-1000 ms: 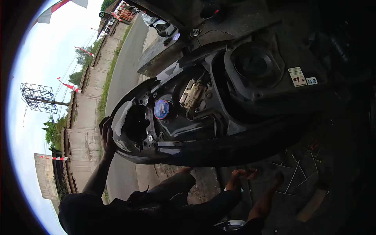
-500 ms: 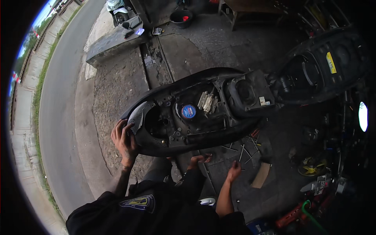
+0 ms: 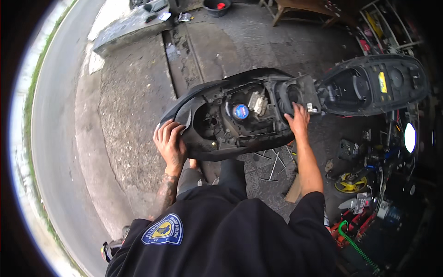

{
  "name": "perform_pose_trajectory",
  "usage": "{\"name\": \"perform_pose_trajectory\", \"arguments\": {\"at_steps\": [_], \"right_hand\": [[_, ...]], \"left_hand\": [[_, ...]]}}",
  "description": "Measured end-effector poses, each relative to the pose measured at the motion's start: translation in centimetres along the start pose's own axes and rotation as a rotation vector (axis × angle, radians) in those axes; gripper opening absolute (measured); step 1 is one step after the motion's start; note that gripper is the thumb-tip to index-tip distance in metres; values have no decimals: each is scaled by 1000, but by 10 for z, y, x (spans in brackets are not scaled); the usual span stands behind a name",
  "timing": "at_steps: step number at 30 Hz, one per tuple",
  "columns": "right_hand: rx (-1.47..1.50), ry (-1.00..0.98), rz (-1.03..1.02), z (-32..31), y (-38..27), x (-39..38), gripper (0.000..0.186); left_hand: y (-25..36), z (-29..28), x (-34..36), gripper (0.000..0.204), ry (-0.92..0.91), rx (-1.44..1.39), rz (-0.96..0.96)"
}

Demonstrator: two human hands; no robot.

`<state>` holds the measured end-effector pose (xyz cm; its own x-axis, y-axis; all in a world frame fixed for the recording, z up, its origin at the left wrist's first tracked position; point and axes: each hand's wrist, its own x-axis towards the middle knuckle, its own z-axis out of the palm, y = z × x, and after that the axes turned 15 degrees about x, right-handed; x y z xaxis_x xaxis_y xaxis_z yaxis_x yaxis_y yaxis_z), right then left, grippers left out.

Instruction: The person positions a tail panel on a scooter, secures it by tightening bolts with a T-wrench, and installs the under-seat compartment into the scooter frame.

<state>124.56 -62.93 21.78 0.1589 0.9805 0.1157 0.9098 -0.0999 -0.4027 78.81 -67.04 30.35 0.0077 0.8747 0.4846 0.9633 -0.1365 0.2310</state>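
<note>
A scooter's black rear body point(image 3: 217, 150) stretches across the view, its inside exposed with the fuel cap point(image 3: 240, 111) showing blue and red. Its seat point(image 3: 406, 85) is tipped up at the right, underside showing with a yellow label. My left hand point(image 3: 170, 143) curls its fingers over the tail end beside a ribbed grey piece, the thumb side hidden. My right hand point(image 3: 300, 119) lies at the near edge of a black plastic box section point(image 3: 302, 90) in front of the fuel cap, fingers apart. A pale metallic part point(image 3: 257, 104) sits beside the cap.
Several T-handle wrenches point(image 3: 275, 166) lie on the floor beyond my right arm, near a piece of cardboard point(image 3: 293, 189). A yellow wheel point(image 3: 350, 183) and a green coiled hose point(image 3: 357, 249) are at the right. A concrete ledge point(image 3: 131, 32) and black basin point(image 3: 217, 8) stand farther off.
My right hand has come up from low beside the scooter to the black box section. My left hand stays on the tail. The view has shifted, showing more of my torso.
</note>
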Motion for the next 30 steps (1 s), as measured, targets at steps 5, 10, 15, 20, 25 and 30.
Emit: {"name": "perform_pose_trajectory", "arguments": {"at_steps": [5, 10, 15, 20, 25, 30], "right_hand": [[48, -57, -78, 7, 3, 15, 63], [39, -94, -181, 10, 21, 24, 70], [41, -180, -168, -6, 23, 43, 78], [249, 17, -244, -48, 6, 36, 72], [401, -78, -375, -88, -109, -9, 63], [640, -267, -413, -32, -204, -58, 62]], "left_hand": [[-3, 0, -6, 24, 25, 29, -111], [1, 0, -7, 23, 24, 38, -114], [2, 3, -5, 22, 36, 29, -95], [3, 3, -5, 23, 12, 8, -104], [5, 4, -5, 25, -15, 19, -108], [-1, 3, -11, 26, -26, 12, -80]]}}
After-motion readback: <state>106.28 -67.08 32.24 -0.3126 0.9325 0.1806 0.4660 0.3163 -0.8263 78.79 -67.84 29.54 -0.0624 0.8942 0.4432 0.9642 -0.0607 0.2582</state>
